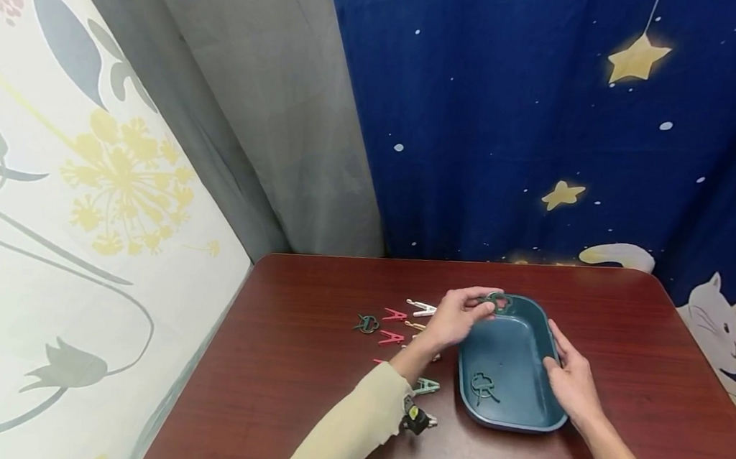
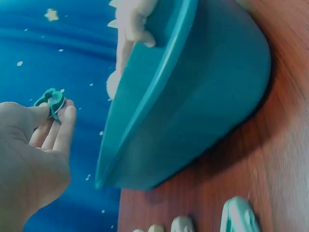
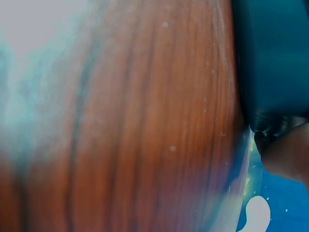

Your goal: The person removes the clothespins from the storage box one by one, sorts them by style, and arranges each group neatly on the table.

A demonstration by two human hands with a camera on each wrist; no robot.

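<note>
A deep blue-green plastic bin (image 1: 506, 374) stands on the table's right half. Above its far left corner, my left hand (image 1: 454, 319) pinches a small dark green looped plastic piece (image 1: 500, 303) between thumb and fingers. In the left wrist view the same piece (image 2: 54, 102) shows as a curved green outline at the fingertips. My right hand (image 1: 571, 382) grips the bin's right wall, thumb inside and fingers outside. A similar dark green looped piece (image 1: 484, 387) lies inside the bin near its front left corner. Another such piece (image 1: 368, 324) lies on the table to the left.
Several clothespins lie left of the bin, partly hidden by my left arm: a white one (image 1: 422, 309), a red one (image 1: 392, 338) and a pale green one (image 1: 426, 386) among them. Past the wooden table's far edge (image 1: 365, 259) hang grey and blue curtains.
</note>
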